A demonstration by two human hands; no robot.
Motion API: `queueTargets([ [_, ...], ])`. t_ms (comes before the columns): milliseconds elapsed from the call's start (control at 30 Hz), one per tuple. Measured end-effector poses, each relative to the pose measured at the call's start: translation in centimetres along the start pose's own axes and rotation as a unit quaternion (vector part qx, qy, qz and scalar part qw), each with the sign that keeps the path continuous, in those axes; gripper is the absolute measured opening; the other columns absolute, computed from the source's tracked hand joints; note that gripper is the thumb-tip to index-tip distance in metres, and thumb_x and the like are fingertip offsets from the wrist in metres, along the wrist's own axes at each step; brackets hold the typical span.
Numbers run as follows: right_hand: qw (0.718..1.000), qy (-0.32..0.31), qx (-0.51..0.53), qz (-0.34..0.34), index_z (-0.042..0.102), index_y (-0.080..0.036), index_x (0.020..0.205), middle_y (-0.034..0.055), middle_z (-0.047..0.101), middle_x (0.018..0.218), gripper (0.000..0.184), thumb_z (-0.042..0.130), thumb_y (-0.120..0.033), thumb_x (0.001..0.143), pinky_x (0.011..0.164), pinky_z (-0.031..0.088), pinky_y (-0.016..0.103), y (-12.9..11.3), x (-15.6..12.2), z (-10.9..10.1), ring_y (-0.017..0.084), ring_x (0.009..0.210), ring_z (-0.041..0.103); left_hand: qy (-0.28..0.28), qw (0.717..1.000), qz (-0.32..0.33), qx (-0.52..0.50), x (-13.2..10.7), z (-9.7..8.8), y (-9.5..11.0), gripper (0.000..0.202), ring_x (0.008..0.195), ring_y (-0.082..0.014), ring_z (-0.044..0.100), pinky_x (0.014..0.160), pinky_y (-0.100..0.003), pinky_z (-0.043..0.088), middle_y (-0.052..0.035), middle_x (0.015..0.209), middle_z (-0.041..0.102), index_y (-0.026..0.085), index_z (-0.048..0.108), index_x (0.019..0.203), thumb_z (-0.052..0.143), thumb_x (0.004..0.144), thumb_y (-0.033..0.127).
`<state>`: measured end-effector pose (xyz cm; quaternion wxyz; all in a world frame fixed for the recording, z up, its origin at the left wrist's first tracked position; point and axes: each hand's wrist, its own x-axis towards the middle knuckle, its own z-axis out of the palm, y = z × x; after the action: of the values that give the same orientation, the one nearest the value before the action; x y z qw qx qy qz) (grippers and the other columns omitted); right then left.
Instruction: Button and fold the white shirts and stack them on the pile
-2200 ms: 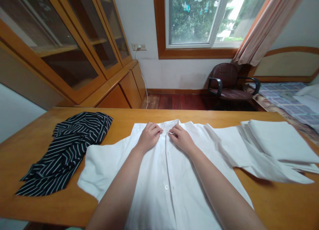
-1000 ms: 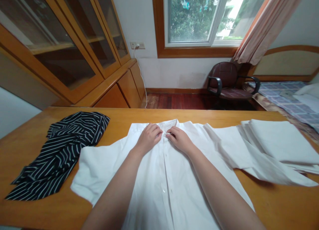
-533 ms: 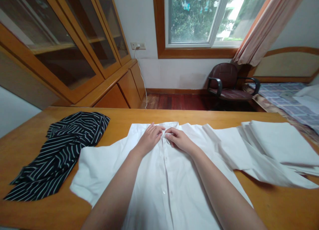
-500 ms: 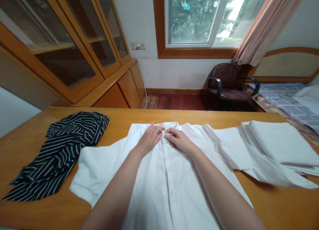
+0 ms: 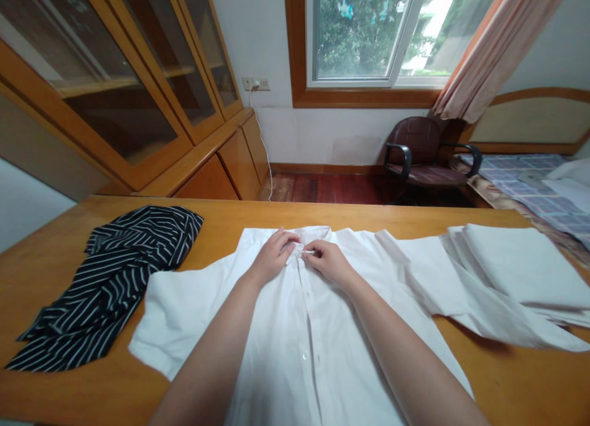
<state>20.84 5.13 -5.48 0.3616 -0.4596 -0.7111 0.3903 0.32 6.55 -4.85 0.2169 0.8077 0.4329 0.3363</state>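
A white button-up shirt (image 5: 276, 340) lies spread on the wooden table, collar toward the far edge, its front placket running down the middle. Both hands meet at the placket just below the collar. My left hand (image 5: 275, 254) is closed on the shirt's cloth there, fingers bent. Opposite it, my right hand (image 5: 328, 260) pinches the placket's edge between thumb and fingers. Whether a button sits between the fingertips cannot be made out. Lower on the placket, a small white button and buttonholes show, the two edges lying slightly apart.
On the table (image 5: 221, 209), a black-and-white striped garment (image 5: 120, 278) lies crumpled at the left. Folded white cloth (image 5: 520, 260) lies at the right, against the shirt's sleeve. Beyond stand a glass-doored cabinet (image 5: 184, 137), an office chair (image 5: 417, 149) and a bed (image 5: 539, 180).
My right hand has shifted slightly left at the collar, its fingers curled more tightly on the cloth. My left hand's fingertips have moved a little. The shirt stays in place.
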Motion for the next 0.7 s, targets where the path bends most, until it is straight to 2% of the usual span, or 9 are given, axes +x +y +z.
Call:
queueTargets([
  [100, 1.0, 0.001, 0.01, 0.007, 0.073, -0.019, 0.089, -0.0008, 0.068, 0.073, 0.011, 0.065, -0.026, 0.084, 0.063, 0.041, 0.023, 0.1, -0.01, -0.02, 0.013, 0.063, 0.055, -0.023, 1.0, 0.009, 0.014, -0.06, -0.31, -0.19, 0.017, 0.108, -0.0202, 0.065, 0.123, -0.051, 0.025, -0.0014, 0.108, 0.073, 0.025, 0.065, 0.106, 0.051, 0.099, 0.03],
  [167, 1.0, 0.0, 0.014, 0.013, 0.073, -0.018, 0.089, -0.001, 0.067, 0.072, 0.012, 0.065, -0.026, 0.084, 0.062, 0.04, 0.023, 0.14, 0.03, -0.05, 0.013, 0.062, 0.054, -0.022, 1.0, 0.002, 0.006, -0.09, -0.47, -0.33, 0.018, 0.108, -0.0212, 0.065, 0.122, -0.051, 0.027, -0.0019, 0.108, 0.073, 0.025, 0.067, 0.107, 0.053, 0.098, 0.033],
  [267, 1.0, -0.006, 0.022, 0.019, 0.073, -0.018, 0.09, -0.001, 0.067, 0.072, 0.013, 0.066, -0.027, 0.084, 0.062, 0.039, 0.023, 0.08, 0.11, -0.16, 0.013, 0.062, 0.053, -0.014, 0.999, -0.023, -0.021, -0.09, -0.57, -0.46, 0.021, 0.104, -0.0224, 0.066, 0.114, -0.047, 0.039, -0.0034, 0.105, 0.072, 0.025, 0.068, 0.111, 0.058, 0.094, 0.034],
  [333, 0.999, -0.011, 0.023, 0.02, 0.073, -0.018, 0.09, -0.0012, 0.067, 0.073, 0.013, 0.065, -0.027, 0.084, 0.061, 0.039, 0.023, -0.05, 0.11, -0.24, 0.012, 0.062, 0.053, -0.018, 0.998, -0.038, -0.044, -0.07, -0.55, -0.46, 0.024, 0.098, -0.0218, 0.066, 0.111, -0.046, 0.042, -0.0033, 0.1, 0.071, 0.025, 0.067, 0.114, 0.061, 0.092, 0.034],
  [467, 0.999, -0.013, 0.035, 0.034, 0.069, -0.019, 0.089, -0.0034, 0.063, 0.067, 0.013, 0.065, -0.031, 0.084, 0.059, 0.038, 0.023, -0.36, -0.04, -0.31, 0.012, 0.06, 0.052, -0.014, 0.992, -0.065, -0.111, -0.05, -0.44, -0.38, 0.019, 0.096, -0.0209, 0.065, 0.111, -0.045, 0.04, -0.0033, 0.096, 0.068, 0.022, 0.066, 0.105, 0.063, 0.09, 0.034],
  [600, 0.995, -0.009, 0.073, 0.068, 0.063, -0.022, 0.093, -0.0078, 0.056, 0.055, 0.017, 0.065, -0.037, 0.085, 0.053, 0.036, 0.023, -0.59, -0.2, -0.31, 0.012, 0.049, 0.049, -0.025, 0.982, -0.083, -0.166, -0.03, -0.5, -0.25, 0.015, 0.098, -0.022, 0.063, 0.104, -0.041, 0.045, -0.0041, 0.095, 0.067, 0.02, 0.064, 0.094, 0.06, 0.091, 0.035],
  [700, 0.995, -0.011, 0.075, 0.068, 0.062, -0.023, 0.094, -0.0086, 0.055, 0.053, 0.016, 0.064, -0.037, 0.087, 0.053, 0.038, 0.023, -0.6, -0.21, -0.37, 0.012, 0.047, 0.05, -0.042, 0.979, -0.091, -0.175, 0.0, -0.69, -0.19, 0.017, 0.104, -0.0239, 0.064, 0.112, -0.044, 0.038, -0.0035, 0.093, 0.07, 0.021, 0.067, 0.091, 0.057, 0.092, 0.035],
])
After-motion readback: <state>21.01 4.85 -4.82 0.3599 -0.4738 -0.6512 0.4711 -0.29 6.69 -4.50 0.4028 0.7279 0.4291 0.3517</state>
